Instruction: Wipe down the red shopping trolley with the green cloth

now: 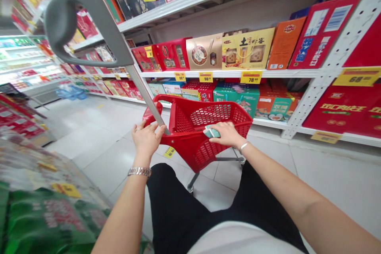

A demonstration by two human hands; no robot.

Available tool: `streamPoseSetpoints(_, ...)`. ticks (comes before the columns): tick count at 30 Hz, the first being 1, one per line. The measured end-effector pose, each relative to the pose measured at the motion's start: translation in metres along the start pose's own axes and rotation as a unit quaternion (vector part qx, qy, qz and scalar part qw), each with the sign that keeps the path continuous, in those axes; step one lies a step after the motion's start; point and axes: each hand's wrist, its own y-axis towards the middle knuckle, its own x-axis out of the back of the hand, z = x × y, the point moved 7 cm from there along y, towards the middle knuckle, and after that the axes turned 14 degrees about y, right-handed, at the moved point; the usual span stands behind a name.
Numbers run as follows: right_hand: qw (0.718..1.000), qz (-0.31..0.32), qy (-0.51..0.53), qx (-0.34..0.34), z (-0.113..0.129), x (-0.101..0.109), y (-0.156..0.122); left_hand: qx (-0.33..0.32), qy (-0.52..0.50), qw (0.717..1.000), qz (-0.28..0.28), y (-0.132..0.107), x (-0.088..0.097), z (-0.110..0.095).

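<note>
Gripping a small teal-and-white bundle [212, 131] w/ the right hand [228, 134], fingers + thumb closed round it, at the near rim of the red basket cart [186, 143]. Can't tell exactly what it is, folded cloth or soft pack maybe. Left hand [146, 141] is by the bottom of the metal pole [143, 90], fingers spread n loosely bent; can't tell if it's actually touching the rim. IMO the bundle's light n squishy, prob not fragile or slippery, so a gentle pinch round the middle is plenty. Cart looks like stiff, smooth plastic, so use the thick rim or the grey loop handle [116, 43] up top. FYI it's on casters [191, 188], might roll if nudged. Boxed goods on the shelves [226, 74] opposite.
</note>
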Motion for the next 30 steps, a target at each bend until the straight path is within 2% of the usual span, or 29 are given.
streamPoseSetpoints(2, 1.0, 0.004, -0.006, -0.022, -0.002, 0.005, 0.004, 0.005, -0.005, 1.0, 0.002, 0.001, 0.0, 0.0)
streamPoseSetpoints(6, 0.997, -0.034, -0.027, -0.062, -0.015, 0.012, 0.003, -0.007, -0.011, 1.0, 0.008, 0.003, -0.004, 0.002)
streamPoseSetpoints(13, 0.986, -0.095, -0.042, -0.132, -0.075, 0.03, -0.017, -0.027, -0.022, 0.999, 0.028, 0.022, -0.014, 0.013)
streamPoseSetpoints(17, 0.98, -0.12, -0.045, -0.15, -0.084, 0.028, -0.024, -0.015, -0.04, 0.999, 0.011, 0.027, -0.019, 0.014)
streamPoseSetpoints(21, 0.964, -0.182, -0.05, -0.185, -0.073, 0.021, -0.035, 0.05, -0.043, 0.998, -0.017, 0.021, -0.024, 0.018)
streamPoseSetpoints(24, 0.956, -0.215, -0.054, -0.191, -0.054, 0.015, -0.043, 0.088, -0.043, 0.995, -0.034, 0.015, -0.025, 0.025)
streamPoseSetpoints(27, 0.963, -0.212, -0.059, -0.154, -0.021, 0.005, -0.04, 0.085, -0.042, 0.995, -0.022, 0.015, -0.029, 0.033)
streamPoseSetpoints(30, 0.974, -0.188, -0.055, -0.11, 0.021, -0.012, -0.025, 0.098, -0.038, 0.994, -0.01, 0.017, -0.032, 0.046)
